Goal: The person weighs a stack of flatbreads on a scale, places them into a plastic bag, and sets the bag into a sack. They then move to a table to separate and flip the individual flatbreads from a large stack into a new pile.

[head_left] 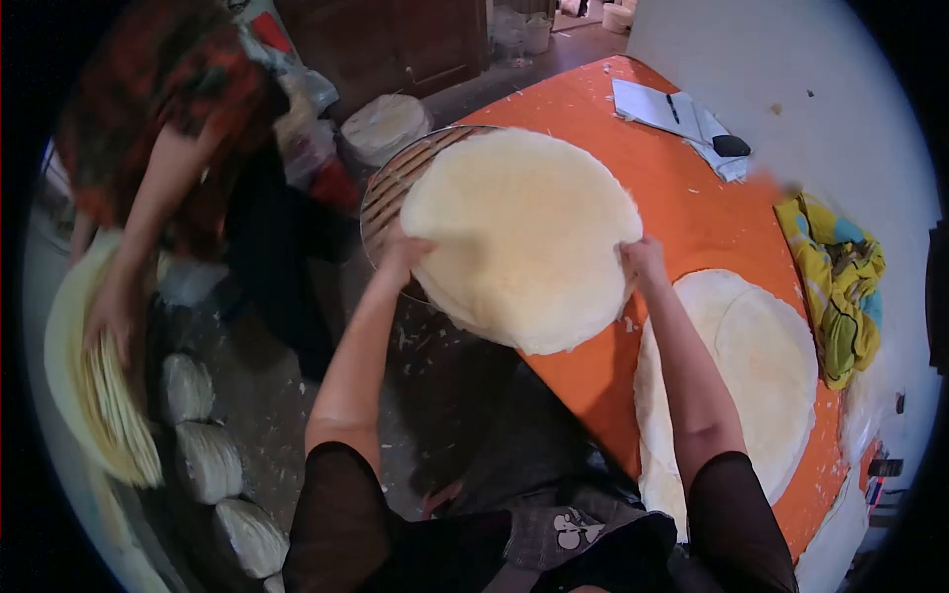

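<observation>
A stack of large, round, thin flatbread sheets (524, 227) spans the space between my two hands, over the table's left edge. My left hand (403, 255) grips its left rim, the thumb on top. At the right rim, my right hand (643, 261) is closed on the same stack. Under the stack's left side shows a round slatted rack (390, 188) with a metal rim. More flatbread sheets (761, 366) lie on the orange table beneath and beside my right forearm, one partly folded or overlapping.
At left, a co-worker's hand (117, 321) touches a folded stack of sheets (89, 366). Several wrapped bundles (210, 460) line the floor. On the orange table (573, 99) are a notebook (647, 104), a black object (731, 146) and a yellow cloth (835, 287). Another round stack (386, 128) stands behind the rack.
</observation>
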`<state>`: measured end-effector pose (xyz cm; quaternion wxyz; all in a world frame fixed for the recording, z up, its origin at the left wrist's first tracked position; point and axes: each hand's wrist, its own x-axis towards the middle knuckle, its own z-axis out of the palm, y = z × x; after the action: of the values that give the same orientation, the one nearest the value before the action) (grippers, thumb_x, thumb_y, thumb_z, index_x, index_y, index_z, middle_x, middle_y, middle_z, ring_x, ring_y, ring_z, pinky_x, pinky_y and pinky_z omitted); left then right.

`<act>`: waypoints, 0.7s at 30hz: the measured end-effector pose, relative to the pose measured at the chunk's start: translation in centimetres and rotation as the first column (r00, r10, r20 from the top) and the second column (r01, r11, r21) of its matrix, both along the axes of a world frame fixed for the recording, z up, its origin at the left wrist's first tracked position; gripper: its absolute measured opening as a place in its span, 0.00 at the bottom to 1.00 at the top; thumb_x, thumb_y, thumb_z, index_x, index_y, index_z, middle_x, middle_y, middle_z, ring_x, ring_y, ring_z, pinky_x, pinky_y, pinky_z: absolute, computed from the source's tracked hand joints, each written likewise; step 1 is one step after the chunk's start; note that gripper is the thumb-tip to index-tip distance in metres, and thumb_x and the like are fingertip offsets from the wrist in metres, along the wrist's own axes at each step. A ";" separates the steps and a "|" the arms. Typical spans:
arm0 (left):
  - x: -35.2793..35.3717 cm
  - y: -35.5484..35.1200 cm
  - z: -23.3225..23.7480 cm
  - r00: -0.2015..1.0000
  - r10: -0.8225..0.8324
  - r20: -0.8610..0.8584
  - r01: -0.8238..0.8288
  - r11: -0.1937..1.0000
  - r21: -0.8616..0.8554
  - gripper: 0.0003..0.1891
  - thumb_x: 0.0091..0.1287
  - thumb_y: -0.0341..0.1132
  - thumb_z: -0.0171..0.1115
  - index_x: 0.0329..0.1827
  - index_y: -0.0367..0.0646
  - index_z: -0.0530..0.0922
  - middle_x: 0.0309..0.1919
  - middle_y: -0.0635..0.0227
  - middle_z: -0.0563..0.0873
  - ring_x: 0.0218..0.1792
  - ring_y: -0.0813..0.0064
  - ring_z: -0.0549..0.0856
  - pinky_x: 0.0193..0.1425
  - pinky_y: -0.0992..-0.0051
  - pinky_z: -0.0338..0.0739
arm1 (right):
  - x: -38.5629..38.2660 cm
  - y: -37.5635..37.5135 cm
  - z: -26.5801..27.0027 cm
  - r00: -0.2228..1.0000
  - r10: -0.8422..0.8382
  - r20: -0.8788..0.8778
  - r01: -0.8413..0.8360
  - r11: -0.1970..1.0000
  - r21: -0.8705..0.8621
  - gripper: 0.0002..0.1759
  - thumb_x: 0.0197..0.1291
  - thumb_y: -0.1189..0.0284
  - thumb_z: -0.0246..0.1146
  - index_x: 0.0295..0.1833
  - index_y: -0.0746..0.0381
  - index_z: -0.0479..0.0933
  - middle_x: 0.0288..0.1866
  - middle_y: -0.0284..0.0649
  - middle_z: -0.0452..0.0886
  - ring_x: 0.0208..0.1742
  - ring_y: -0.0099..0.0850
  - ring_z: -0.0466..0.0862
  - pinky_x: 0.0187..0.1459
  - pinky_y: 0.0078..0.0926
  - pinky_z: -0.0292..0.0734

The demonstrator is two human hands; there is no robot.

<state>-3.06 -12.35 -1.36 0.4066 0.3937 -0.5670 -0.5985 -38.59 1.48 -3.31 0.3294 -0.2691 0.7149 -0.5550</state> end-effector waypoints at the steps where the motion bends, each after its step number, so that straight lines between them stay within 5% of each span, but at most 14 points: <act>1: 0.2 -0.1 -0.2 0.999 0.015 0.052 -0.014 1.000 -0.002 0.29 0.40 0.22 0.60 0.52 0.35 0.70 0.42 0.64 0.79 0.43 0.70 0.79 0.48 0.74 0.72 | -0.8 -1.1 -1.3 0.998 0.049 -0.036 -0.045 0.994 0.103 0.17 0.43 0.75 0.62 0.40 0.72 0.72 0.32 0.41 0.78 0.32 0.28 0.78 0.32 0.25 0.72; 3: 0.3 -0.3 -0.8 0.978 0.059 0.199 -0.048 0.997 -0.063 0.30 0.39 0.25 0.63 0.51 0.35 0.70 0.42 0.60 0.79 0.45 0.66 0.78 0.49 0.72 0.72 | -3.5 -1.8 -2.9 0.987 0.134 -0.088 -0.099 0.941 0.323 0.18 0.42 0.75 0.62 0.40 0.72 0.72 0.33 0.44 0.78 0.33 0.29 0.78 0.33 0.27 0.73; 6: 0.9 -1.4 -1.4 0.881 0.177 0.438 -0.060 0.962 -0.267 0.30 0.39 0.30 0.65 0.50 0.34 0.69 0.44 0.55 0.78 0.47 0.59 0.77 0.52 0.68 0.70 | -2.6 0.6 1.1 0.945 0.110 -0.307 -0.026 0.965 0.263 0.21 0.44 0.71 0.63 0.44 0.73 0.70 0.35 0.46 0.78 0.35 0.31 0.78 0.36 0.29 0.73; 9: -0.2 -0.7 -0.6 0.749 0.264 0.607 0.006 0.915 -0.404 0.34 0.40 0.34 0.67 0.52 0.31 0.65 0.46 0.50 0.76 0.48 0.54 0.77 0.54 0.65 0.69 | -3.0 6.1 4.7 0.733 0.004 -0.680 0.066 0.995 0.077 0.25 0.47 0.67 0.63 0.49 0.70 0.68 0.36 0.46 0.78 0.37 0.34 0.78 0.39 0.30 0.74; 10: -0.5 0.5 1.4 0.704 0.273 0.656 0.021 0.915 -0.403 0.36 0.41 0.36 0.67 0.54 0.29 0.63 0.47 0.48 0.75 0.48 0.53 0.76 0.55 0.65 0.68 | -4.2 9.1 4.9 0.783 0.019 -0.621 -0.007 1.000 0.022 0.26 0.50 0.65 0.62 0.52 0.68 0.66 0.36 0.47 0.78 0.37 0.36 0.78 0.41 0.30 0.74; 11: -1.0 1.6 2.8 0.607 0.222 0.763 0.103 0.930 -0.353 0.41 0.42 0.40 0.67 0.58 0.29 0.58 0.52 0.46 0.71 0.54 0.56 0.72 0.57 0.62 0.65 | -4.6 12.6 5.5 0.780 0.014 -0.626 0.013 0.999 0.039 0.25 0.50 0.66 0.62 0.51 0.68 0.67 0.36 0.47 0.77 0.37 0.36 0.78 0.41 0.29 0.74; 14: -3.4 5.4 5.5 0.113 0.542 0.833 -0.088 0.840 -0.535 0.41 0.44 0.43 0.67 0.60 0.36 0.59 0.56 0.47 0.67 0.60 0.59 0.65 0.59 0.55 0.61 | -4.4 24.4 6.4 0.687 0.018 -0.726 0.170 0.968 0.185 0.22 0.50 0.67 0.62 0.48 0.68 0.69 0.35 0.48 0.77 0.35 0.35 0.78 0.38 0.29 0.74; 17: -3.8 6.9 4.6 0.631 0.532 0.564 0.257 0.543 -0.800 0.41 0.43 0.48 0.68 0.60 0.40 0.62 0.58 0.50 0.65 0.63 0.60 0.61 0.59 0.48 0.56 | -3.0 35.1 5.3 0.695 0.069 -0.716 0.293 0.882 0.369 0.18 0.50 0.68 0.62 0.44 0.68 0.71 0.34 0.47 0.78 0.34 0.34 0.79 0.34 0.29 0.73; 19: -5.8 11.5 6.9 0.585 0.193 0.787 0.669 0.433 -0.604 0.40 0.42 0.42 0.71 0.59 0.38 0.63 0.57 0.51 0.67 0.60 0.57 0.66 0.59 0.56 0.60 | -0.6 38.6 5.2 0.729 0.049 -0.683 0.302 0.872 0.385 0.16 0.51 0.69 0.61 0.42 0.68 0.72 0.33 0.46 0.78 0.33 0.33 0.79 0.33 0.28 0.73; 21: -5.8 12.1 5.6 0.587 0.110 0.802 0.692 0.445 -0.568 0.41 0.41 0.50 0.69 0.58 0.40 0.64 0.58 0.54 0.68 0.59 0.57 0.66 0.59 0.56 0.60 | 1.8 39.4 6.0 0.777 -0.050 -0.627 0.312 0.897 0.315 0.15 0.51 0.69 0.61 0.41 0.69 0.73 0.32 0.46 0.78 0.33 0.32 0.79 0.33 0.27 0.73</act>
<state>-8.83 -0.25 4.25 0.1456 0.2289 -0.9586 -0.0862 -36.81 40.93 2.71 0.0757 -0.2867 0.9031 -0.3106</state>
